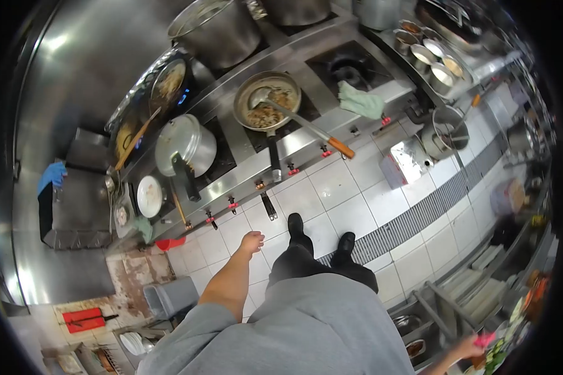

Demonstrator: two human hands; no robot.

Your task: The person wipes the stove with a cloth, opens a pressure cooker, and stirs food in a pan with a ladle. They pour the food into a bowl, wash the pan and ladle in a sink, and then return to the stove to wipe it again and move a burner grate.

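At the lower right edge of the view, your right hand (464, 347) extends over the side counter with its fingers at a pink item (484, 339). Whether the fingers grip the item or only touch it cannot be told at this size. Green leaves (498, 355) lie just beside it.

Your left hand (252, 242) hangs in front of the range (241, 178), fingers loosely curled, with no object visible in it.

Note the projections along the range front. A frying pan (239, 103) containing cooked food presents its black handle (274, 159) toward you. A ladle rests in the same pan; its wooden grip (341, 148) overhangs the front edge. To the left, a metal pot (198, 145) also points a black handle (185, 178) at the walkway. A pale green cloth (361, 101) lies by the front edge near a burner (350, 67). A large pot (216, 37) occupies the rear.

At floor level, a drain grate (413, 220) crosses the tiles beside your shoes (343, 247), and a grey bin (172, 297) stands near your left side.
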